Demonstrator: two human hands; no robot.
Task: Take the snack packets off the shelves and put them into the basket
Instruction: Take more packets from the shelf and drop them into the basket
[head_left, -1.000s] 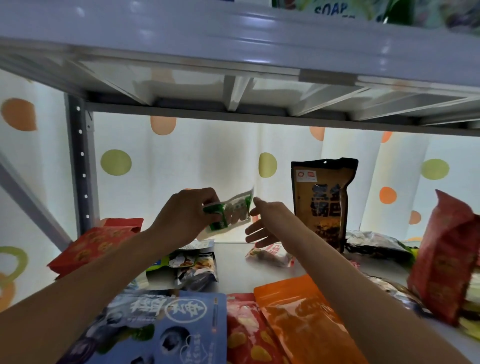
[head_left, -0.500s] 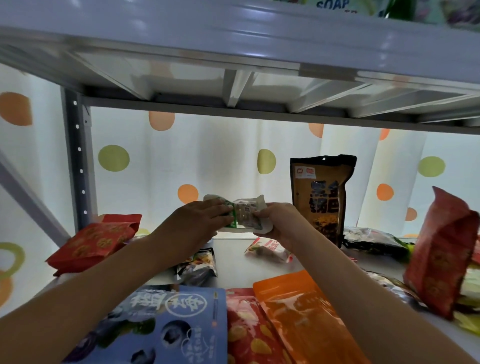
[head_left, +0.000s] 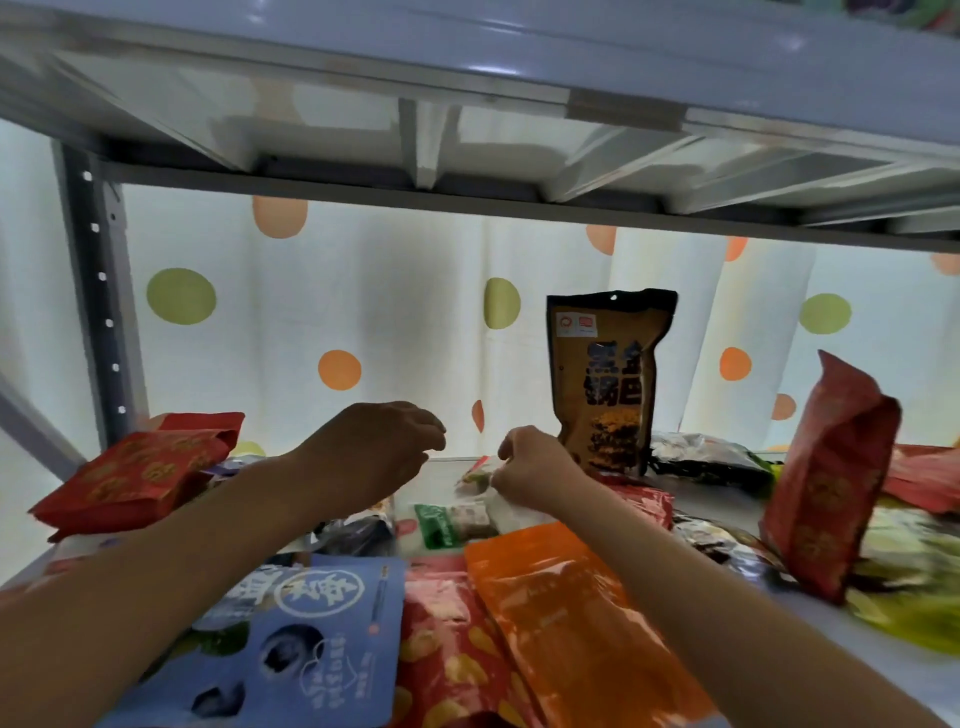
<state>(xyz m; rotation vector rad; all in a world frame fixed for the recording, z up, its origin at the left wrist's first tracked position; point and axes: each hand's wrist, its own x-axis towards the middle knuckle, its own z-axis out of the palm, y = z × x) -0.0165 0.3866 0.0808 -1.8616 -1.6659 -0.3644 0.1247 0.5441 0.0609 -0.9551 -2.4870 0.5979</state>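
Pinching a small green-and-white packet (head_left: 457, 522) (low over the shelf (head_left: 737, 506)), the right hand (head_left: 530, 467); left hand (head_left: 374, 452) hovers, fingers loosely curled, empty.

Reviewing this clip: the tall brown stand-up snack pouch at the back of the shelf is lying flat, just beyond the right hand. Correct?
Not quite. The tall brown stand-up snack pouch stands upright at the back of the grey metal shelf, not flat. It is indeed just beyond the right hand, as the head view shows.
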